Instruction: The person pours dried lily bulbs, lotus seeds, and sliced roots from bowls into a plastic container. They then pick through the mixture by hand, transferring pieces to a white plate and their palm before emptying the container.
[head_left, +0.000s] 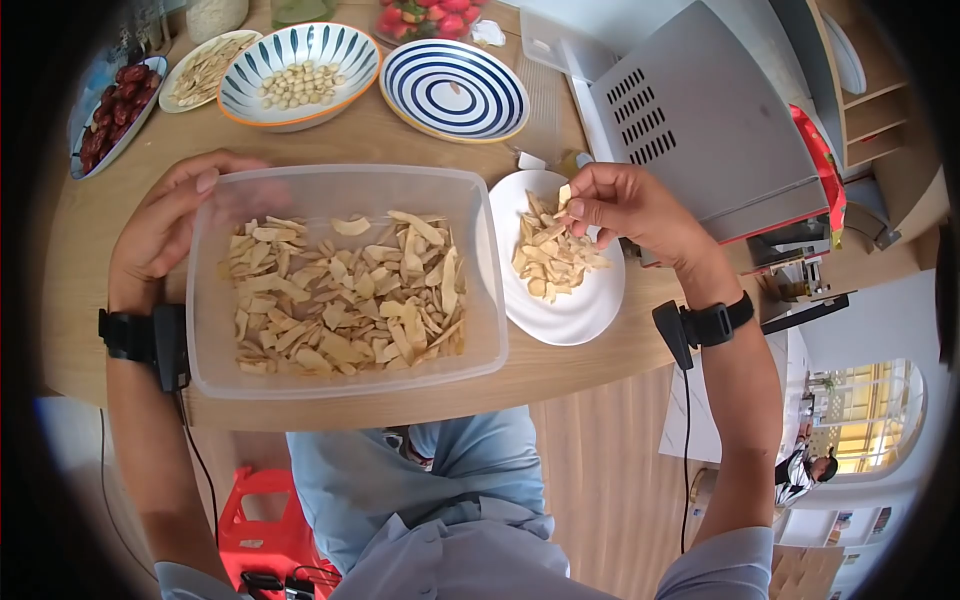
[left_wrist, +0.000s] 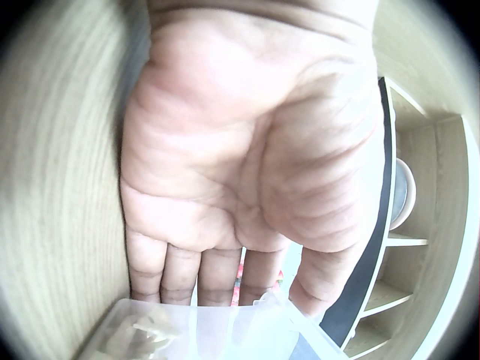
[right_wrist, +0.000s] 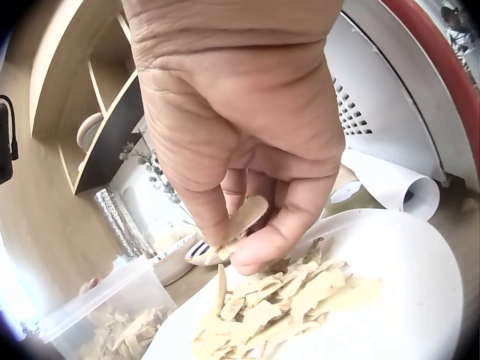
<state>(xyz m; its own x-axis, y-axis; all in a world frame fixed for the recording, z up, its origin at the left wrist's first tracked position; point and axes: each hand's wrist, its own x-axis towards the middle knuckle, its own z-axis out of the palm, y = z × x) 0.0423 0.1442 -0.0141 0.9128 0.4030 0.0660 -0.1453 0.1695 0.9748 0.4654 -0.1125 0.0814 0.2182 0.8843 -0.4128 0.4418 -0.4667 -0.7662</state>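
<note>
A translucent plastic box on the wooden table holds many pale yellow dried slices. My left hand is at its far left corner, thumb by the rim. In the left wrist view its fingers lie nearly straight against the outside of the box. Over a white plate to the right, my right hand pinches a dried slice between thumb and fingers. Beneath it on the plate lies a heap of similar slices.
Along the back stand a bowl of pale round seeds, a blue-ringed plate, a dish of red dates and a small plate of slices. A grey vented appliance borders the right. Below the table is a red stool.
</note>
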